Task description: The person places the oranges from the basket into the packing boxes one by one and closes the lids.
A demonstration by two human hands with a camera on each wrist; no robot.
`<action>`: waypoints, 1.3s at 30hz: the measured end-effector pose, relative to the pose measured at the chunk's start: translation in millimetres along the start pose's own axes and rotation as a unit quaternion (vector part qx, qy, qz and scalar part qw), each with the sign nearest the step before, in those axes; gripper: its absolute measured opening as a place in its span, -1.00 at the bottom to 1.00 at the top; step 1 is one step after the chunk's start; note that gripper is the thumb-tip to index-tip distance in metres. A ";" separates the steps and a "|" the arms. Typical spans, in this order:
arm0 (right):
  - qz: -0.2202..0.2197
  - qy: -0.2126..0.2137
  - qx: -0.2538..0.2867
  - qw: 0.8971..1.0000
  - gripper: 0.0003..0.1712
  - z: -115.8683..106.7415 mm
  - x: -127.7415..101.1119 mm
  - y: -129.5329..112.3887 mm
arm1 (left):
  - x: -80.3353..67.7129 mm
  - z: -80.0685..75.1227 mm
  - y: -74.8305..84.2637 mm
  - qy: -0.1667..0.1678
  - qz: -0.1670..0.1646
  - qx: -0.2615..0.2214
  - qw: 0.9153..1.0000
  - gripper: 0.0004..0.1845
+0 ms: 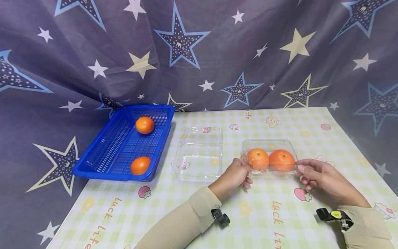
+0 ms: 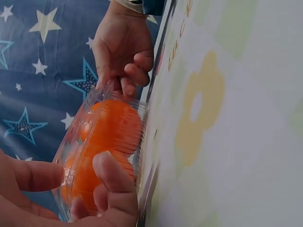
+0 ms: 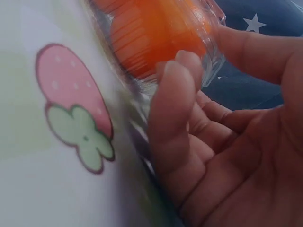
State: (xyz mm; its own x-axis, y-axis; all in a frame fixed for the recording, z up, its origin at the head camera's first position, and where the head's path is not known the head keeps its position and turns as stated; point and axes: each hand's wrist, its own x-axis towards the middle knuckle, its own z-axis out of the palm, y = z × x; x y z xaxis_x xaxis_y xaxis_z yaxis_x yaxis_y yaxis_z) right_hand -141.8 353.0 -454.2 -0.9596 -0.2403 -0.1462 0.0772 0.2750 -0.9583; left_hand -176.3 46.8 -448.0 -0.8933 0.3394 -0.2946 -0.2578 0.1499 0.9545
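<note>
The left arm [image 1: 189, 216] slants forward and to the right, the right arm [image 1: 367, 221] forward and to the left (both in beige sleeves [image 1: 169, 231]). The left hand [image 1: 234, 173] grips with thumb and bent fingers; the right hand [image 1: 323, 178] grips too, palm turned inward, its lower fingers curled.

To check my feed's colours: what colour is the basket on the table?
The basket is blue; the head view shows it best.
</note>
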 end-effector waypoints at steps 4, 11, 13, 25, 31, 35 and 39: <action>0.015 -0.037 0.006 0.999 -0.47 -1.2 0.4 -0.5 | -0.5 -0.2 0.3 -0.024 -0.023 -0.013 0.999 -0.95; 0.001 -0.074 0.020 0.997 -0.43 -1.0 0.0 0.2 | -0.9 -0.7 1.9 -0.035 -0.032 -0.026 0.999 -0.84; -0.006 -0.077 0.033 0.996 -0.45 -1.0 0.2 1.0 | -0.6 -0.8 1.9 -0.037 -0.032 -0.025 0.998 -0.79; -0.030 -0.086 0.068 0.994 -0.52 -0.6 1.8 2.6 | 1.2 -1.2 -0.9 -0.035 -0.015 -0.012 0.999 -0.87; -0.034 -0.081 0.068 0.994 -0.54 0.6 1.3 3.0 | 0.5 -1.1 -0.7 -0.036 -0.011 -0.004 0.999 -0.85; -0.038 -0.081 0.066 0.994 -0.54 0.6 1.0 3.4 | 1.4 -1.6 -1.5 -0.040 -0.009 0.000 0.999 -0.84; -0.039 -0.081 0.069 0.994 -0.53 0.0 0.6 3.8 | 1.7 -1.6 -2.7 -0.044 -0.002 0.005 0.999 -0.85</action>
State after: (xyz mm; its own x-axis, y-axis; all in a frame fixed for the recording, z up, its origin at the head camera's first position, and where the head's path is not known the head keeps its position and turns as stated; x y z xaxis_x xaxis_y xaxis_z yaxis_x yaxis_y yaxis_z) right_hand -142.1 353.9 -458.0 -0.9086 -0.4059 -0.0978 0.0521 0.1223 -0.9911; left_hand -177.7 45.5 -451.0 -0.8560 0.4193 -0.3026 -0.2579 0.1611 0.9527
